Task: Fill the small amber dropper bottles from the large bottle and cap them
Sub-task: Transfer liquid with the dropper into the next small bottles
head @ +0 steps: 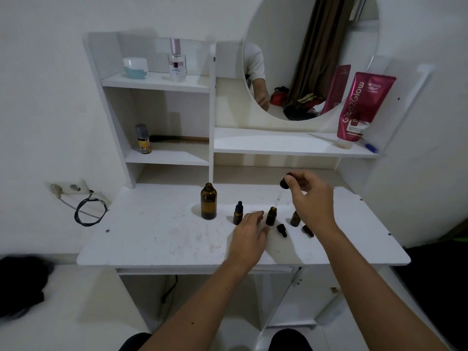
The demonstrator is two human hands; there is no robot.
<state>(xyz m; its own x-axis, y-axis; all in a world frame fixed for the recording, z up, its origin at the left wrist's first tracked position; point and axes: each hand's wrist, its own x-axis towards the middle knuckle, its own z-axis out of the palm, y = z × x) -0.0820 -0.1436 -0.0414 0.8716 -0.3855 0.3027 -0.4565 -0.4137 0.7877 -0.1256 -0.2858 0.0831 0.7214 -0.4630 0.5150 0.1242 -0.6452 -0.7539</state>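
While the right hand [312, 198] pinches a black dropper cap [285, 181] lifted above the table, its glass pipette angles down toward the open small bottle [271, 216] at center. Left hand [249, 236] rests flat on the white table [152, 236], fingers relaxed and apart, tips just beside that bottle, gripping nothing. Large amber bottle [209, 200] stands uncapped at 10 o'clock from the left hand. Capped small bottle [238, 214] stands between the large one and the left fingers. Another small bottle [295, 218] sits partly hidden under the right hand; a loose black cap [281, 229] lies at 5 o'clock from the center bottle, a further small bottle [308, 230] lies on its side at 4 o'clock. Labels: pink tube [361, 107] on the shelf at 1 o'clock reads "Glad2Glow", "RETINOL NIGHT", "10x". Perfume bottle [177, 62] and yellow-label can [143, 139] text unreadable. Table's left half and front edge are bare; bottles cluster mid-table, well back from the near edge.
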